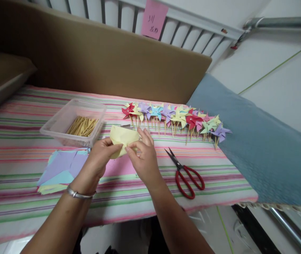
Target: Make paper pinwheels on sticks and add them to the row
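A pale yellow sheet of paper (124,134), partly folded, is held up between both hands over the striped cloth. My left hand (100,155) pinches its lower left side between thumb and fingers. On the right, my right hand (145,158) grips the paper near its middle with thumb and forefinger, its other fingers raised. A pink sheet (120,166) lies beneath the hands. Left of them rests a stack of cut coloured paper (64,167), purple and blue on top. Red-handled scissors (184,173) lie partly open to the right.
A clear plastic box (57,121) holds many small wooden sticks (83,126). Finished paper pinwheels (179,116) on sticks lie in a row at the back right. Behind stands a brown board (108,53); a blue cloth (251,134) covers the right side.
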Available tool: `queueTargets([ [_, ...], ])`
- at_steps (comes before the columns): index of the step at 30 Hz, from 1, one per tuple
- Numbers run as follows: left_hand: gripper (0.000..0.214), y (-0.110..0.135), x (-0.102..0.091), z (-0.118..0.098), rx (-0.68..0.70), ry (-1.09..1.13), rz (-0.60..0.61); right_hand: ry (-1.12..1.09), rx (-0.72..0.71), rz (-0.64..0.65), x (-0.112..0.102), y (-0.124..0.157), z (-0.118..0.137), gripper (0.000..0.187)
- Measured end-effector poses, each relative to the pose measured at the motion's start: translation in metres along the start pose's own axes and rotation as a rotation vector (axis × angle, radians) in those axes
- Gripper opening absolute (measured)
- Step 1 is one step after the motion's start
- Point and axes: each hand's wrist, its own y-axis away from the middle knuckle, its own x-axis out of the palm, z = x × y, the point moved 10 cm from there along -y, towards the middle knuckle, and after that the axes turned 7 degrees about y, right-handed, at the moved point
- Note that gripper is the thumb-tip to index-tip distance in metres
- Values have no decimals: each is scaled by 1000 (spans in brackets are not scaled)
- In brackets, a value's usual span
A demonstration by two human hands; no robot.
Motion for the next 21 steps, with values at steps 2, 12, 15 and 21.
queueTargets([
  [2, 13, 0, 0, 2, -7, 0, 6, -1, 16, 4, 0, -1, -1, 10],
  [12, 16, -3, 1, 9, -57, -51, 65, 39, 69, 20, 3, -1, -6, 10],
  [15, 15, 0, 5, 7, -75, -84, 103, 55, 80, 16, 3, -1, -7, 10],
  [21, 21, -3, 4, 7, -47, -149, 100, 82, 106, 44, 6, -2, -11, 8],
])
